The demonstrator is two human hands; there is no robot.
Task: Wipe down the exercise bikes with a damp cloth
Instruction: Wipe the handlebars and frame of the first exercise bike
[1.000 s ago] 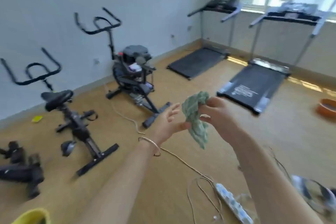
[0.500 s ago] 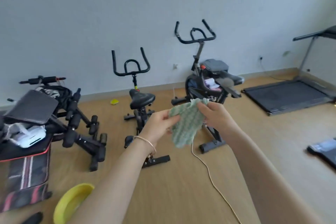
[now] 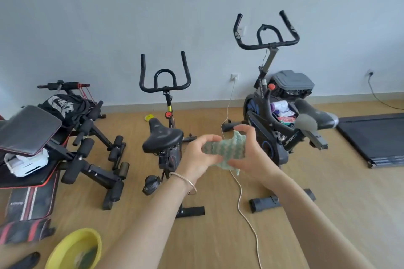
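Note:
Both hands hold a green-and-white patterned cloth [image 3: 225,152] at chest height in mid-frame. My left hand [image 3: 197,157] grips its left end; my right hand [image 3: 251,155] pinches its right side with fingers curled over the top. Behind the cloth stand two black exercise bikes facing the wall. The smaller bike [image 3: 165,116] with a black saddle stands just left of my hands. The larger bike [image 3: 273,102], with a grey saddle and blue trim, stands to the right. Neither hand touches a bike.
A yellow basin [image 3: 65,249] with water sits on the wood floor at bottom left. A black weight bench [image 3: 87,155] piled with a bag and items fills the left. A white cable [image 3: 244,207] runs across the floor from a wall socket. A treadmill deck [image 3: 376,137] lies right.
The view has swung left from the treadmills and moved closer to the two bikes. The hands stretched the cloth out between them and now hold it flatter and lower.

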